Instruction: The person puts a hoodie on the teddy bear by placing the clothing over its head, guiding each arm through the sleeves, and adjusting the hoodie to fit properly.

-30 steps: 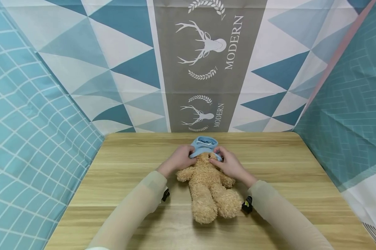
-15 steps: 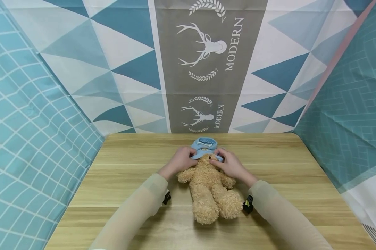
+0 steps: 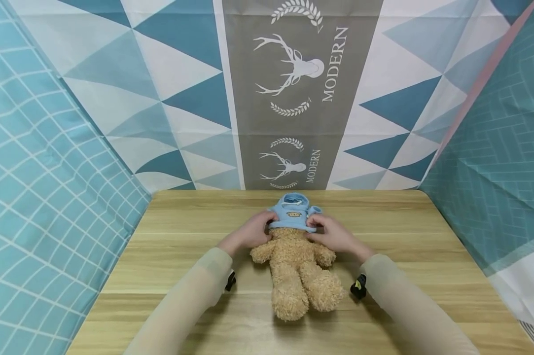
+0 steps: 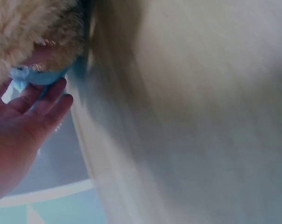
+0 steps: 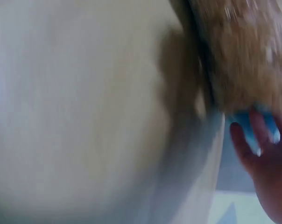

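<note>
A curly tan teddy bear [image 3: 292, 264] lies on its back on the table, legs toward the person. Pulled over its head is a small light blue sweater [image 3: 289, 217] with a little emblem on the front; the bear's face is hidden beneath it. My left hand [image 3: 254, 231] pinches the sweater's hem at the left side. At the opposite side my right hand [image 3: 333, 232] grips the hem by a short sleeve. The left wrist view has the blue hem [image 4: 40, 75] by the left fingers, under the fur. Fur [image 5: 248, 56] and blue cloth also meet the right fingers in the right wrist view.
The wood-grain table [image 3: 178, 276] ends at a patterned back curtain [image 3: 280, 98]. A blue grid cloth [image 3: 36, 172] hangs at the left and a teal one [image 3: 493, 162] at the right. Dark wrist straps [image 3: 359, 287] show below the sleeves.
The sweater has been drawn down over the bear's face, so the eye seen earlier is now covered. Both hands have come slightly toward the person, and the emblem and a sleeve now show.
</note>
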`<state>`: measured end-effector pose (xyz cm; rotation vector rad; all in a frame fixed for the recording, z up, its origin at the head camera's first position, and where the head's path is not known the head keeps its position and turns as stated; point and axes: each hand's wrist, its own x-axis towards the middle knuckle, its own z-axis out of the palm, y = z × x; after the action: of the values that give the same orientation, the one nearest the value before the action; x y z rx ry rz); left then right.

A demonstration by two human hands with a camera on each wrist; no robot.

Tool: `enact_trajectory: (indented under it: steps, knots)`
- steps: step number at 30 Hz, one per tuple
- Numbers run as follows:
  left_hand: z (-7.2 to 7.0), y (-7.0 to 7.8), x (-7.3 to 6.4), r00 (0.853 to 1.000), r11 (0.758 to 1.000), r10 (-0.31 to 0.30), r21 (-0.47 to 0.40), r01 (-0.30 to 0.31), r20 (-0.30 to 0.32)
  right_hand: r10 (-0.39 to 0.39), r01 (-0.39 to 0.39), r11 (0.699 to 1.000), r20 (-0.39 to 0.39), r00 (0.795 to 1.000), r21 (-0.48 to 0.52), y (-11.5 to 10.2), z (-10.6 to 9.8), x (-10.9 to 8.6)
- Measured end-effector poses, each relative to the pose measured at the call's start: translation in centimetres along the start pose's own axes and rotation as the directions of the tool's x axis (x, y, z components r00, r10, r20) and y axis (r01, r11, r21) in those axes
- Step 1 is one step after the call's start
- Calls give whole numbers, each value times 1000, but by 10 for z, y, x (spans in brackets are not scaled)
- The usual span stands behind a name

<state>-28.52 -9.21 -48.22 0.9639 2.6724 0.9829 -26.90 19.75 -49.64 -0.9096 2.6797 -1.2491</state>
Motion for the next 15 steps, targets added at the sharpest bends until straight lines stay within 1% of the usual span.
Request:
enact_trajectory:
  steps: [3, 5, 6, 9, 11, 15]
  knots:
    - [2, -4, -2, 1000, 1000, 8, -22, -8, -18, -97, 101, 988, 44, 994, -113, 9, -8, -1]
    - [3, -5, -3, 999, 1000, 10, -22, -10, -30, -145, 151, 971, 48, 988, -185, 13, -9, 0]
    - [4, -4, -3, 999, 1000, 10, -17, -10, -36, -159, 165, 966, 46, 986, -201, 15, -8, 1]
    - [6, -4, -3, 999, 1000, 10, -10, -10, -49, -170, 173, 962, 30, 985, -213, 19, -6, 3]
    - [7, -3, -3, 998, 1000, 7, -7, -7, -55, -163, 162, 966, 12, 987, -202, 21, -3, 4]
    - [11, -4, -4, 998, 1000, 3, -2, -4, -59, -110, 107, 981, -14, 994, -161, 24, 4, 6]
